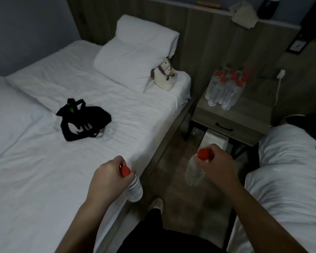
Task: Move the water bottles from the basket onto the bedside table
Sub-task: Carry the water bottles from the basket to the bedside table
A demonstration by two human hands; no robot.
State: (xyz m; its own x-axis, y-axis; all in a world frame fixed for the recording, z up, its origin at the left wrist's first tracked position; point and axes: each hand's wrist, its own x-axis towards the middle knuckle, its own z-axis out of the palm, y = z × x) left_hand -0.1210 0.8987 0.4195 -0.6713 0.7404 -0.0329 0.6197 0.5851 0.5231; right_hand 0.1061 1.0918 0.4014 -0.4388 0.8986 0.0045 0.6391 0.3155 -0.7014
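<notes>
My left hand (108,177) grips a clear water bottle (134,189) by its red-capped neck, hanging upright over the bed's near edge. A second red-capped bottle (194,172) hangs from my right hand (217,165) above the floor between the beds. Both hands are well short of the wooden bedside table (244,114), where several red-capped bottles (224,88) stand in a cluster at the back. A black fabric basket (82,121) lies slumped on the white bed, with one clear bottle (110,131) lying beside its right side.
A white pillow (135,53) and a small plush toy (165,73) lie at the head of the left bed. A second white bed (288,179) is on the right. A white cable (279,86) hangs beside the table. My shoe (157,203) is on the wooden floor.
</notes>
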